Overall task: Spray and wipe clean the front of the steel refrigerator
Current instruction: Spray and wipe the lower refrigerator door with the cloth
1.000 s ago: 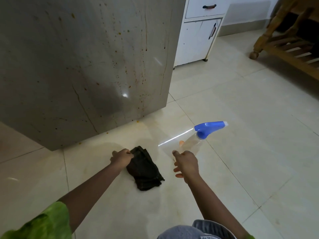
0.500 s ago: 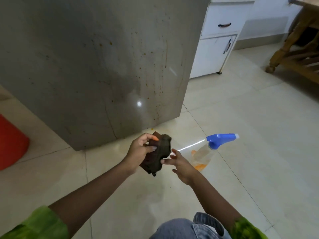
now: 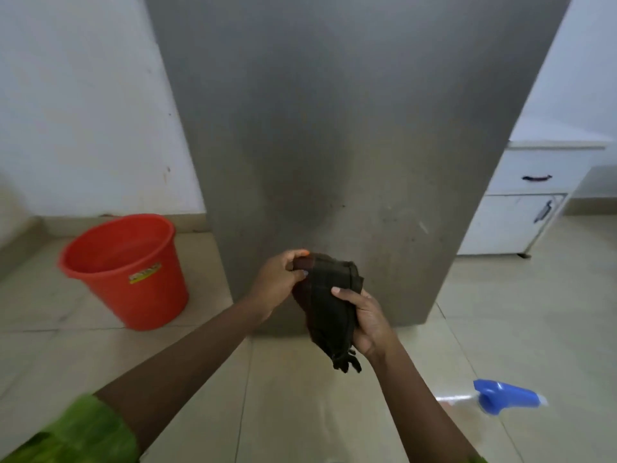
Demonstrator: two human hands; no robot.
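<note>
Dark single cloth (image 3: 329, 312) in two hands (image 3: 277, 282) (image 3: 367, 324)

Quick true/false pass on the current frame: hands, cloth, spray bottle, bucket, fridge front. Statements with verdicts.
1. The left hand and right hand both hold the dark cloth. True.
2. The spray bottle is in the right hand. False: it is on the floor at lower right, with no hand on it.
3. A red bucket stands on the floor left of the refrigerator. True.
4. The dark cloth is spread flat over the refrigerator front. False: it is bunched between the two hands.
</note>
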